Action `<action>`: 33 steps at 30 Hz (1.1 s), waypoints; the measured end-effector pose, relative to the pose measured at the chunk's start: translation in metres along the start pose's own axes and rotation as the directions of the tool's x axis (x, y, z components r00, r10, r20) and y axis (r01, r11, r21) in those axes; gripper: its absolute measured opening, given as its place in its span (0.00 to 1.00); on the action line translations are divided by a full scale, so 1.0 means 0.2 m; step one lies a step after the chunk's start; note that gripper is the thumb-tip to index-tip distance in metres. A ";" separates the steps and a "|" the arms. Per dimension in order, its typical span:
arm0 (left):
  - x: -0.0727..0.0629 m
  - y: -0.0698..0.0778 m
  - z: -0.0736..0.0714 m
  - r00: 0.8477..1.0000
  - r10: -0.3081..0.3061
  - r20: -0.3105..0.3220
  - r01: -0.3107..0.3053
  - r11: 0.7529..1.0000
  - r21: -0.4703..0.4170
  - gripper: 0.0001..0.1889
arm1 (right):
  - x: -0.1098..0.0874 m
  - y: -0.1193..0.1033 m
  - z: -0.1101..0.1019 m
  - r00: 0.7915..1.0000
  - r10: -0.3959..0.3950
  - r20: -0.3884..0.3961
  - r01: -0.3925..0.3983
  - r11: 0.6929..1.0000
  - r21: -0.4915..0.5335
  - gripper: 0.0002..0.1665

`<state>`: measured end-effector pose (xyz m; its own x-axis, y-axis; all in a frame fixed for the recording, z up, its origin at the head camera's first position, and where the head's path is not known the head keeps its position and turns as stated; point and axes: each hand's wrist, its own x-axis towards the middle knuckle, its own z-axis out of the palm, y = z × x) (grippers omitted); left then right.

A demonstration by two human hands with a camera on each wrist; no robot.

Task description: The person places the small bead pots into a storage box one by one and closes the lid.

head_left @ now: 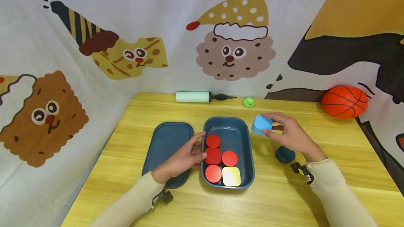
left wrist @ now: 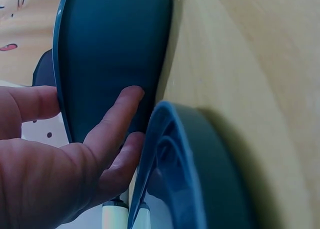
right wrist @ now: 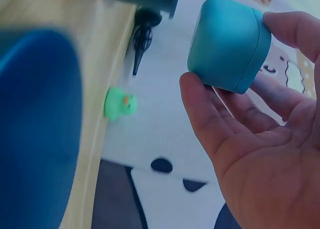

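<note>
My right hand (head_left: pixel 291 134) holds a light blue rounded-square box (head_left: pixel 262 124) above the table, right of a dark blue tray (head_left: pixel 251 150). In the right wrist view the box (right wrist: pixel 227 44) is pinched between thumb and fingertips, and a thin seam runs round it. My left hand (head_left: pixel 186 157) rests against the tray's left side, its fingers extended along the outer wall (left wrist: pixel 115 39). Inside the tray sit three round red pieces (head_left: pixel 229 158), a red rounded-square piece (head_left: pixel 213 156) and a shiny yellow rounded-square one (head_left: pixel 231 176).
A dark blue lid (head_left: pixel 170 143) lies under and left of my left forearm. Beneath my right hand stands a small dark blue container (head_left: pixel 285 154). Along the back are a pale green hand pump (head_left: pixel 193 97), a green rubber duck (head_left: pixel 248 102) and an orange basketball (head_left: pixel 344 102).
</note>
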<state>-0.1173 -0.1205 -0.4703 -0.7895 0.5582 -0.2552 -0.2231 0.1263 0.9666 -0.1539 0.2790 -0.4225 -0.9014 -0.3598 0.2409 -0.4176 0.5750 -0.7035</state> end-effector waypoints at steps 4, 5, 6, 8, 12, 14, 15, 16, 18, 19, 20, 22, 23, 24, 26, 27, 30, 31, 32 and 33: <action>0.00 0.00 0.00 1.000 -0.004 -0.001 0.004 1.000 -0.004 0.43 | 0.05 -0.04 0.05 0.999 -0.019 0.036 0.018 0.999 0.026 0.30; 0.00 0.00 0.00 1.000 -0.005 -0.001 0.005 1.000 -0.004 0.43 | 0.07 -0.05 0.07 0.999 -0.020 0.047 0.018 0.999 0.038 0.30; 0.00 0.00 0.00 1.000 -0.005 -0.001 0.005 1.000 -0.004 0.43 | 0.08 -0.06 0.08 0.998 -0.020 0.056 0.018 0.999 0.047 0.31; 0.00 0.01 0.00 1.000 -0.005 0.001 0.005 1.000 -0.006 0.43 | 0.10 -0.07 0.12 0.997 -0.019 0.071 0.015 0.998 0.063 0.31; 0.00 0.01 0.00 1.000 -0.003 0.000 0.003 1.000 -0.007 0.43 | 0.15 -0.10 0.18 0.995 -0.029 0.099 0.019 0.996 0.091 0.33; 0.00 0.01 0.00 1.000 -0.001 0.001 0.002 1.000 -0.006 0.42 | 0.16 -0.11 0.21 0.993 -0.038 0.108 0.027 0.995 0.098 0.33; 0.00 0.01 0.00 1.000 -0.001 0.001 0.001 1.000 -0.005 0.42 | 0.17 -0.12 0.22 0.993 -0.043 0.112 0.032 0.995 0.097 0.34; 0.00 0.01 0.00 1.000 -0.001 0.001 0.001 1.000 -0.004 0.42 | 0.17 -0.13 0.24 0.992 -0.048 0.114 0.038 0.995 0.094 0.34; 0.00 0.01 0.00 1.000 0.000 0.002 0.000 1.000 -0.004 0.43 | 0.19 -0.14 0.26 0.991 -0.060 0.117 0.051 0.996 0.078 0.34; 0.00 0.01 0.00 1.000 -0.001 0.003 0.001 1.000 -0.005 0.43 | 0.19 -0.15 0.28 0.991 -0.066 0.116 0.058 0.996 0.073 0.34; 0.00 0.01 0.00 1.000 -0.001 0.002 0.001 1.000 -0.003 0.43 | 0.20 -0.15 0.29 0.991 -0.069 0.116 0.062 0.996 0.065 0.34; 0.00 0.01 0.00 1.000 -0.003 0.000 0.003 1.000 0.001 0.43 | 0.21 -0.17 0.32 0.990 -0.069 0.121 0.063 0.997 0.052 0.35; 0.00 0.01 0.00 1.000 -0.004 -0.001 0.004 1.000 0.004 0.43 | 0.21 -0.17 0.33 0.990 -0.067 0.125 0.061 0.997 0.049 0.35; 0.00 0.01 0.00 1.000 -0.004 -0.001 0.004 1.000 0.007 0.43 | 0.21 -0.17 0.34 0.989 -0.064 0.130 0.058 0.997 0.049 0.35; 0.00 0.01 0.00 1.000 -0.005 -0.001 0.005 1.000 0.012 0.42 | 0.22 -0.17 0.35 0.988 -0.055 0.146 0.048 0.998 0.051 0.35; 0.01 0.01 0.00 1.000 -0.006 0.000 0.006 1.000 0.013 0.42 | 0.22 -0.17 0.36 0.986 -0.052 0.155 0.045 0.998 0.053 0.35; 0.01 0.01 0.00 1.000 -0.009 0.004 0.009 1.000 0.009 0.42 | 0.22 -0.17 0.39 0.982 -0.064 0.180 0.057 0.997 0.044 0.34; 0.01 0.01 0.00 1.000 -0.010 0.005 0.010 1.000 0.008 0.42 | 0.22 -0.16 0.39 0.979 -0.069 0.190 0.063 0.997 0.036 0.34; 0.01 0.01 0.00 1.000 -0.010 0.006 0.010 1.000 0.007 0.42 | 0.23 -0.16 0.40 0.977 -0.074 0.200 0.070 0.997 0.025 0.35; 0.01 0.01 0.00 1.000 -0.011 0.006 0.011 1.000 0.007 0.42 | 0.23 -0.16 0.41 0.975 -0.082 0.209 0.081 0.997 0.013 0.35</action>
<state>-0.1188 -0.1200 -0.4696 -0.7838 0.5615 -0.2653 -0.2278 0.1375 0.9640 -0.1717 0.1843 -0.4429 -0.8204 -0.5510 0.1526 -0.4874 0.5345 -0.6904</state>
